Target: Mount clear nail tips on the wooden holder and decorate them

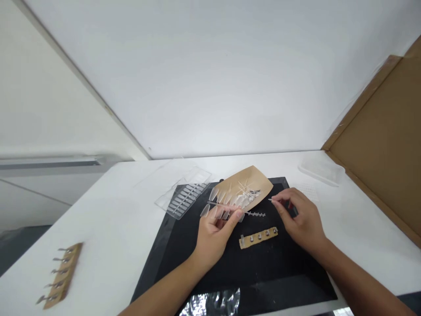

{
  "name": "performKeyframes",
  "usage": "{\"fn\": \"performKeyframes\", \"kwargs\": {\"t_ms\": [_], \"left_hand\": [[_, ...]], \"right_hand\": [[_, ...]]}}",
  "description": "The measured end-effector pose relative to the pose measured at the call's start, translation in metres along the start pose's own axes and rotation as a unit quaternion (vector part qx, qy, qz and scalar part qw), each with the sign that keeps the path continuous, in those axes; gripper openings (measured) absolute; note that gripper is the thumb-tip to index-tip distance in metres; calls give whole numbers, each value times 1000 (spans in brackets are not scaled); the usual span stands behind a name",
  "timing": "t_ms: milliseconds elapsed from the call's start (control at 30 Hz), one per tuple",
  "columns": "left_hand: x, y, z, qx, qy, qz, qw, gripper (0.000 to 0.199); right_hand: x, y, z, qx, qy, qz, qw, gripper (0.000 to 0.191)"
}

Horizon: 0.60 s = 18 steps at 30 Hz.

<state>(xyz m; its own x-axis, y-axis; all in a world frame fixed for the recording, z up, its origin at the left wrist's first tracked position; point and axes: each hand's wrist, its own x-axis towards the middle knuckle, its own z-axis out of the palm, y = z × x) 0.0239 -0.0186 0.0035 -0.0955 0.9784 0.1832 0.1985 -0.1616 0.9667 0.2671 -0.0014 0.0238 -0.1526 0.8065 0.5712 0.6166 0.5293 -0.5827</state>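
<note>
In my left hand (pixel 215 239) is a strip of clear false nail tips (pixel 213 205), pinched between thumb and fingers. Tips fan out on its left part, while a bare stretch of toothed stem pokes out to the right. My right hand (pixel 301 217) is closed in a pinch on a small pale piece, which looks like a single false nail tip (pixel 271 200). Just below and between the hands, a cardboard strip (pixel 255 239) with several round metal pieces lies on the black mat (pixel 230 272); a small clear upright piece stands at its left end.
Behind my left hand sits a brown paper tray (pixel 253 175) with thin white sticks and scraps. A clear plastic case of nail tips (pixel 179 208) overlaps the mat's left corner. Another strip with metal stands (pixel 64 276) lies far left. A translucent lid (pixel 320 171) and cardboard panel (pixel 384 127) are right.
</note>
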Motion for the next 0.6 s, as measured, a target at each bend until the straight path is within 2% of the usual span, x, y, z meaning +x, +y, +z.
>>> {"fn": "performKeyframes", "kwargs": {"t_ms": [67,167,333,433,533,600], "left_hand": [[0,-1,0,2,10,-1,1000,29],[0,0,0,5,19,5,1000,29],[1,2,1,4,24,9,1000,25],[0,1,1,-7,19,6,1000,27],[0,-1,0,-15,8,7,1000,29],[0,-2,1,-19,3,10,1000,30]], "right_hand": [[6,14,-4,-38,-49,33,998,11],[11,31,-11,-72,-75,65,992,12],[11,40,-18,-115,-111,76,984,9],[12,40,-18,-132,-103,59,984,13],[14,36,-15,-114,-66,35,991,11],[13,29,-11,-81,-36,-5,996,13]]}}
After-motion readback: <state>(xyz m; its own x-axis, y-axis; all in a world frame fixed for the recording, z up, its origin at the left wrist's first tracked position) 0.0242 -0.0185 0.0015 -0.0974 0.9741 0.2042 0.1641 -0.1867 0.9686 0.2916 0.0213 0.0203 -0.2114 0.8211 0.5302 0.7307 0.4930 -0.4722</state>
